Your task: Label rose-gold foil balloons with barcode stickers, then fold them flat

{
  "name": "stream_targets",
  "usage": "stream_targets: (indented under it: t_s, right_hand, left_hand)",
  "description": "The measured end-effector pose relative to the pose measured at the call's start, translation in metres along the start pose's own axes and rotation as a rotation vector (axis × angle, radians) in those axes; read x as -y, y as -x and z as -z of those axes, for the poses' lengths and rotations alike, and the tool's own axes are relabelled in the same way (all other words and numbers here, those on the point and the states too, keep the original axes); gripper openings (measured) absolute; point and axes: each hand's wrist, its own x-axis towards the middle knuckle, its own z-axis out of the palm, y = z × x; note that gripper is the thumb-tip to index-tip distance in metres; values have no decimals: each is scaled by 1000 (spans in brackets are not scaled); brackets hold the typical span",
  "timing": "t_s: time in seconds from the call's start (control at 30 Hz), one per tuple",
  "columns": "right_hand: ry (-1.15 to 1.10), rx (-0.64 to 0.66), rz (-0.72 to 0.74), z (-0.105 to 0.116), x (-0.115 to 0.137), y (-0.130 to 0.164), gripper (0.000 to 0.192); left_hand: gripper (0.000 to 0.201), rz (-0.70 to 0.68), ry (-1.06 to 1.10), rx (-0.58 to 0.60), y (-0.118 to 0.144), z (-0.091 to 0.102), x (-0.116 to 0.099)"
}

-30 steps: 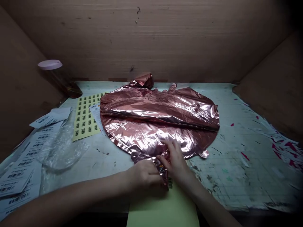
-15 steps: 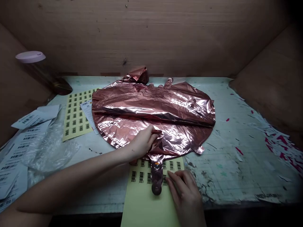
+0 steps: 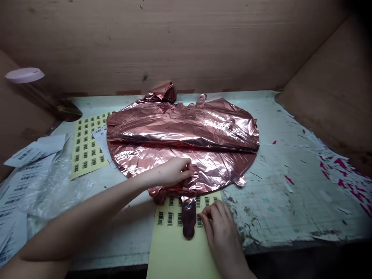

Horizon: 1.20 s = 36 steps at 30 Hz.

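A stack of flat rose-gold foil balloons [image 3: 174, 133] lies across the work surface, its narrow tail [image 3: 188, 217] pointing towards me. My left hand [image 3: 174, 171] is closed in a pinch at the lower middle of the foil, with the fingertips partly hidden. Under the tail lies a yellow sheet of barcode stickers [image 3: 177, 252], its lower part blank. At a barcode sticker [image 3: 199, 221] just right of the tail, the thumb and forefinger of my right hand [image 3: 222, 232] are pinched together. A small coloured mark [image 3: 188, 202] shows on the tail.
Another barcode sheet [image 3: 87, 147] lies at the left, partly under a white slip [image 3: 101, 141]. Printed papers [image 3: 35, 170] and clear plastic film [image 3: 61, 190] crowd the left edge. A lidded bottle [image 3: 43, 93] leans behind. Paper scraps [image 3: 343, 174] lie right; cardboard walls surround the surface.
The raised fold of foil by my left hand has flattened, and the tail has turned slightly. My right fingers have drawn closer together beside the sticker. The whole view has shifted slightly.
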Motion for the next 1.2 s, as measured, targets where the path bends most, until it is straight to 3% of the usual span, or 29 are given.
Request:
stream_targets:
  t_s: [0.07, 0.2, 0.27, 0.37, 0.57, 0.67, 0.77, 0.83, 0.9, 1.0, 1.1, 1.2]
  right_hand:
    - [-86, 74, 54, 12, -1, 3, 17]
    - [-487, 248, 79, 41, 0, 2, 14]
    - [-689, 227, 31, 48, 3, -5, 13]
    - [-819, 156, -39, 43, 10, -21, 14]
    - [-921, 193, 2, 25, 17, -38, 15]
    - [-995, 383, 28, 21, 12, -34, 14]
    - [-928, 615, 69, 19, 7, -29, 16]
    - [-805, 667, 118, 19, 6, -27, 18]
    - [-718, 664, 165, 19, 7, -28, 19]
    - [-634, 638, 214, 18, 11, -30, 19]
    - [-586, 567, 248, 12, 15, -32, 19]
    - [-564, 508, 300, 18, 24, -30, 19]
  left_hand:
    - [15, 20, 89, -40, 4, -7, 9]
    - [27, 92, 430, 52, 7, -14, 23]
    - [39, 149, 606, 102, 8, -19, 27]
    - [46, 171, 796, 173, 11, -28, 26]
    - [33, 79, 698, 107, 16, -32, 23]
    - [23, 73, 661, 241, 14, -25, 27]
    - [16, 70, 466, 290, 0, 2, 28]
    - [13, 83, 245, 176, -21, 34, 24]
    - [11, 88, 44, -52, -52, 73, 18]
    - [19, 87, -267, -252, -104, 122, 11]
    - [26, 144, -408, -412, -147, 137, 12]
    - [23, 173, -369, -457, -172, 124, 25]
